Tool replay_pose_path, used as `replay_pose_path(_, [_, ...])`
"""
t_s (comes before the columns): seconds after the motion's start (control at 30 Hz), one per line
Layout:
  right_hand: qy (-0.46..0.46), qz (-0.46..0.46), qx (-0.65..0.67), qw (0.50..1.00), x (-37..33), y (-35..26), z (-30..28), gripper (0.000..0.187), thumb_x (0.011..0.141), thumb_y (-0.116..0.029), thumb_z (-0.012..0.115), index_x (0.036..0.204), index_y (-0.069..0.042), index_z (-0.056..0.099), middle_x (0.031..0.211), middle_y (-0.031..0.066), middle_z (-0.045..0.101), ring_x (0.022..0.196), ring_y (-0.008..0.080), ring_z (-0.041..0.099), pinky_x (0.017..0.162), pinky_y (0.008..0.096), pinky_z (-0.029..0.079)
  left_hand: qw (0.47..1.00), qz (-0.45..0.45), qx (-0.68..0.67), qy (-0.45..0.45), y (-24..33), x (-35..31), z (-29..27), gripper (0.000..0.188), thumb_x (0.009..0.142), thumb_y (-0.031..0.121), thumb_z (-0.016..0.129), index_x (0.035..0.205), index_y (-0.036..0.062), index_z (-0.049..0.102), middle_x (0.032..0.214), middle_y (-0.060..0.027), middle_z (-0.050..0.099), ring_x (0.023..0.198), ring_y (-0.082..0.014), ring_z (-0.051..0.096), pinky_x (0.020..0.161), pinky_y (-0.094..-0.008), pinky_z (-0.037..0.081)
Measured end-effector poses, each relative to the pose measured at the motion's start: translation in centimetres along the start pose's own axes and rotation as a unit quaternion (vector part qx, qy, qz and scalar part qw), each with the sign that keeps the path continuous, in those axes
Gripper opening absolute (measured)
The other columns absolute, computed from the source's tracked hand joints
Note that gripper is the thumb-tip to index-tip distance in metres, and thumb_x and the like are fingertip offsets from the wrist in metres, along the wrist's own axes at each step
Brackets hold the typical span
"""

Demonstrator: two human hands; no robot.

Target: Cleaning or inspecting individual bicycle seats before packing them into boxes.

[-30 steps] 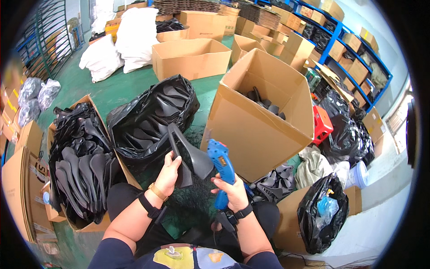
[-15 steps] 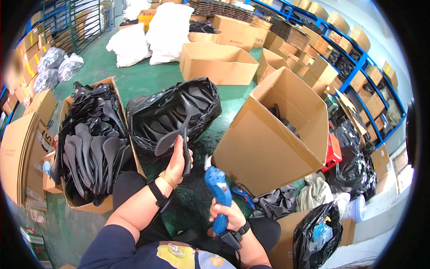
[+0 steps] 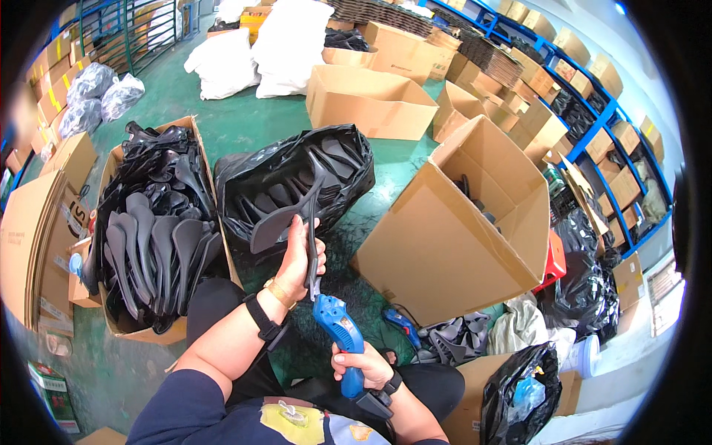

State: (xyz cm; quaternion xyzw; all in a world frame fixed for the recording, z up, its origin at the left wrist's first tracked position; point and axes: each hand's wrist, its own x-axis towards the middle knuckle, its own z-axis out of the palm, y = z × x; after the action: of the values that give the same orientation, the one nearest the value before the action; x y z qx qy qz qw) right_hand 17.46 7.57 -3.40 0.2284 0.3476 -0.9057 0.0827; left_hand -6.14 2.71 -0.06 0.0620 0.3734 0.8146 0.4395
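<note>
My left hand (image 3: 297, 259) is closed around a black bicycle saddle (image 3: 276, 226), its long narrow part pointing up and away. In my right hand (image 3: 363, 363) is a blue handheld electric cutter (image 3: 337, 323), gripped by its handle. The cutter's metal head is at the lower edge of the saddle, just below my left fingers; I cannot tell if it touches. Behind the saddle, an open black plastic bag (image 3: 245, 167) holds several similar saddles. More black saddles (image 3: 152, 252) fill a carton (image 3: 209, 167) at my left.
A tall open carton (image 3: 437, 245) at my right has dark pieces inside. A second blue tool (image 3: 403, 326) lies beside black scraps (image 3: 456, 335). A black bin bag (image 3: 512, 415) sits lower right. White sacks (image 3: 293, 48) and another carton (image 3: 367, 104) stand farther back.
My right hand has brought the cutter left and up, its head now at the saddle's lower edge. The saddle is tilted slightly differently in my left hand. The view has shifted a little.
</note>
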Motion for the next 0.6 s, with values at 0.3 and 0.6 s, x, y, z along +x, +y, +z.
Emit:
replay_pose_path(0.3, [-0.024, -0.012, 0.015, 1.0, 0.2, 0.1, -0.5, 0.022, 0.081, -0.008, 0.069, 0.099, -0.002, 0.057, 0.073, 0.004, 0.056, 0.065, 0.0141, 0.056, 0.063, 0.0306, 0.051, 0.989, 0.087, 0.099, -0.064, -0.6, -0.3, 0.0, 0.067, 0.094, 0.063, 0.033, 0.142, 0.0151, 0.032, 0.072, 0.0036, 0.043, 0.059, -0.0062, 0.043, 0.052, -0.0219, 0.039])
replay_pose_path(0.6, [0.001, -0.059, 0.048, 0.997, 0.0, -1.4, -0.1, 0.019, 0.083, -0.006, 0.065, 0.099, -0.004, 0.055, 0.071, 0.003, 0.05, 0.066, 0.0149, 0.052, 0.06, 0.0312, 0.047, 0.956, 0.154, 0.207, -0.143, -0.6, -1.2, 1.0, 0.075, 0.094, 0.064, 0.027, 0.145, 0.0094, 0.029, 0.075, 0.0029, 0.04, 0.062, -0.0054, 0.039, 0.057, -0.0202, 0.037])
